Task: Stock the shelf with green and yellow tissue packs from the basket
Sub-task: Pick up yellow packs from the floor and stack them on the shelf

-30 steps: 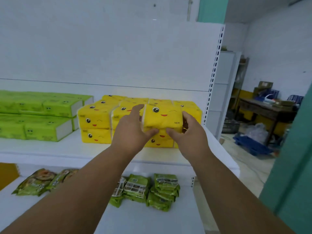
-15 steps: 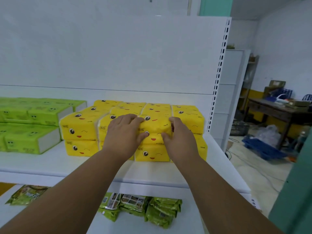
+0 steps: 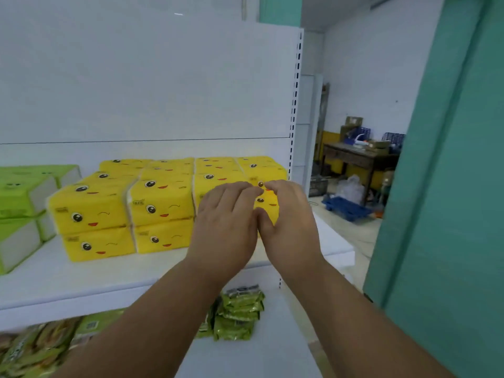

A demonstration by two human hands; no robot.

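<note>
Both hands up at the right end of the yellow block on the shelf [image 3: 81, 271]. My left hand [image 3: 226, 222] lies flat, fingers straight, over the front of the stack. My right hand [image 3: 290, 219] sits just beside it, thumb touching the left hand, fingers bent over the top of the yellow tissue pack [image 3: 268, 205] at the right front. Looks like pressing and squaring it in, not carrying. Can't tell if the right fingers really grip it or only rest on it.

Status, my read:
- yellow packs [image 3: 161, 203]: two layers, several rows deep, fronts roughly flush. This last one is in its slot, touching its neighbours.
- green packs [image 3: 19, 192]: stacked at the left edge, mostly out of frame, count unknown.
- basket: not in view, so can't say what's left in it.
- lower shelf holds green snack bags [image 3: 240, 312], not part of this job.

Yellow side looks near full across the width. The remainder depends on the basket.
</note>
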